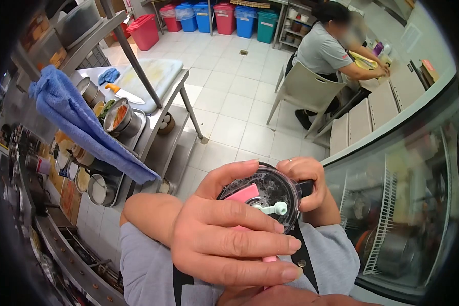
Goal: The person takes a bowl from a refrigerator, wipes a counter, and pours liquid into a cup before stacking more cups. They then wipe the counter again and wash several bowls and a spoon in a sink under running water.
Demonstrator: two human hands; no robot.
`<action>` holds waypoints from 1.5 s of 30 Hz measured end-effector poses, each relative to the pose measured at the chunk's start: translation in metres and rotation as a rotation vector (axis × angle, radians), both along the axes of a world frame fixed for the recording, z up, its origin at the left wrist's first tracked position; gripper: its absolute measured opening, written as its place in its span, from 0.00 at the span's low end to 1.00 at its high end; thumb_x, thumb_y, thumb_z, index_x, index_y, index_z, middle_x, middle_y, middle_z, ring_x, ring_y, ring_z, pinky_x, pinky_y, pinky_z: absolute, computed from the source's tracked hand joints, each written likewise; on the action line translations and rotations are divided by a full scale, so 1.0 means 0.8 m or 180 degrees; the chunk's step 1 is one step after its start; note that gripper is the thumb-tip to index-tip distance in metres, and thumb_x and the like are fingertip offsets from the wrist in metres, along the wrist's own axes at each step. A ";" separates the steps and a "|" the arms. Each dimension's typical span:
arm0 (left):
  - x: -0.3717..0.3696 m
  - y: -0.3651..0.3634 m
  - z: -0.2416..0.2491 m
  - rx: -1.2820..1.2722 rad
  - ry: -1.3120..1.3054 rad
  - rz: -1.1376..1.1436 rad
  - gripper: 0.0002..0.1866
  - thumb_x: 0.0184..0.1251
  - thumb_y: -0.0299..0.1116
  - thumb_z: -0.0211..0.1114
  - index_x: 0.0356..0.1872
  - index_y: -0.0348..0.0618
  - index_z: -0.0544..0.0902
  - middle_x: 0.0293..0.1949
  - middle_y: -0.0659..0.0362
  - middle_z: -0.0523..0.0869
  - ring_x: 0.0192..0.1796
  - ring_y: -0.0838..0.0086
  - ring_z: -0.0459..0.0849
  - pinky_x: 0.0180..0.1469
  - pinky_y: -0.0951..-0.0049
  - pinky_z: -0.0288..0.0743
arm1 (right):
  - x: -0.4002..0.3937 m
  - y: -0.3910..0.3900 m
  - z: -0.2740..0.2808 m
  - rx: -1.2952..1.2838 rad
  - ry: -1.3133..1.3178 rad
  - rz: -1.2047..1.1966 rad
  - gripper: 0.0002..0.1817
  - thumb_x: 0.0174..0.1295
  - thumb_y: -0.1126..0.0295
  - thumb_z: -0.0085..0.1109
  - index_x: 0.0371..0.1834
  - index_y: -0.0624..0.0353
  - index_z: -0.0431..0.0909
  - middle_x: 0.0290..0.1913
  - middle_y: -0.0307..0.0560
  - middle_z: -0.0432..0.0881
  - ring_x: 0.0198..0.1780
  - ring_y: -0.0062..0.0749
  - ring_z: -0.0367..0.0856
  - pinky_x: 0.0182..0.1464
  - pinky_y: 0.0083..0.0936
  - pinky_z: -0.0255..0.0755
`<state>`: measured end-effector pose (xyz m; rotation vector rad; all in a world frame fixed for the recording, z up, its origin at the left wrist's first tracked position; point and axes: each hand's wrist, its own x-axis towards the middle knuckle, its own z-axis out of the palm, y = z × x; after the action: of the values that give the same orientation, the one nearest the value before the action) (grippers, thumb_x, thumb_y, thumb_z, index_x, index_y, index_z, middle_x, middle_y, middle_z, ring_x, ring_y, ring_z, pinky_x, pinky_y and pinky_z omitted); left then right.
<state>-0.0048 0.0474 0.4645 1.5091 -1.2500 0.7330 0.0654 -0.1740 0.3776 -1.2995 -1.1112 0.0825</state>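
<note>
A clear round jug (288, 178) with a dark, speckled inside is close to my chest, near the lower middle of the head view. My right hand (307, 171) is closed around its black handle (305, 188). Across the top of the jug lies my left hand (224, 239), its fingers bent over a pink plastic piece (244, 194). Bits of pink show between and below these fingers. Beside them, a small mint-green part with a rounded end (279, 208) sticks out. Most of the pink piece and the lower jug are hidden by my left hand.
On the left stands a steel table with a cutting board (155, 76), an orange-handled knife (123, 94) and metal pots of food. A blue towel (86, 122) hangs nearby. A glass-fronted cabinet (408, 204) is close on my right. A seated person (319, 48) works at the far right; colored bins (224, 18) line the back.
</note>
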 end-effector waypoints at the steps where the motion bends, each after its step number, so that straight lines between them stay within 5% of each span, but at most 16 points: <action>1: -0.001 0.000 0.002 -0.0009 0.0059 0.0001 0.09 0.57 0.34 0.65 0.39 0.54 0.86 0.37 0.65 0.87 0.34 0.80 0.84 0.65 0.45 0.58 | -0.001 0.000 -0.001 -0.0015 0.0061 -0.0022 0.10 0.24 0.75 0.58 0.14 0.65 0.70 0.15 0.48 0.69 0.18 0.40 0.71 0.22 0.28 0.64; 11: 0.004 -0.005 -0.010 -0.0196 -0.0067 -0.0024 0.11 0.56 0.34 0.67 0.42 0.58 0.85 0.39 0.65 0.86 0.34 0.80 0.82 0.66 0.45 0.56 | -0.005 0.004 -0.015 0.0109 0.0288 -0.0028 0.10 0.25 0.74 0.58 0.14 0.66 0.70 0.15 0.49 0.68 0.18 0.41 0.70 0.23 0.28 0.64; 14: -0.003 -0.007 -0.009 -0.0121 0.0290 0.0023 0.06 0.63 0.48 0.63 0.36 0.66 0.84 0.34 0.67 0.87 0.36 0.78 0.84 0.70 0.46 0.47 | -0.005 0.006 -0.021 0.0173 0.0402 -0.0044 0.10 0.26 0.74 0.58 0.15 0.67 0.70 0.15 0.49 0.68 0.18 0.41 0.69 0.23 0.29 0.65; 23: 0.000 -0.006 -0.007 0.0080 0.0228 -0.0048 0.05 0.62 0.42 0.65 0.39 0.66 0.83 0.37 0.66 0.87 0.38 0.77 0.84 0.71 0.46 0.47 | 0.001 0.003 -0.027 0.0176 0.0339 0.0045 0.11 0.26 0.74 0.57 0.15 0.67 0.69 0.15 0.50 0.67 0.18 0.41 0.68 0.24 0.29 0.64; 26: 0.008 -0.013 -0.010 -0.0129 -0.0071 -0.0011 0.12 0.55 0.36 0.68 0.42 0.61 0.85 0.39 0.65 0.86 0.34 0.81 0.82 0.65 0.47 0.57 | 0.003 0.002 -0.027 0.0231 0.0365 0.0105 0.10 0.26 0.74 0.57 0.15 0.67 0.68 0.15 0.49 0.67 0.18 0.40 0.67 0.23 0.29 0.64; 45: 0.020 -0.028 -0.006 -0.0006 0.0074 0.0274 0.12 0.53 0.37 0.68 0.41 0.62 0.85 0.40 0.65 0.86 0.36 0.80 0.82 0.65 0.48 0.57 | 0.031 -0.008 -0.036 0.0219 0.0427 0.0299 0.10 0.27 0.74 0.57 0.14 0.66 0.68 0.15 0.47 0.67 0.18 0.37 0.67 0.22 0.28 0.61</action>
<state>0.0109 0.0248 0.4600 1.5735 -1.1726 0.7704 0.0906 -0.1802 0.3489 -1.1635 -1.0510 0.1973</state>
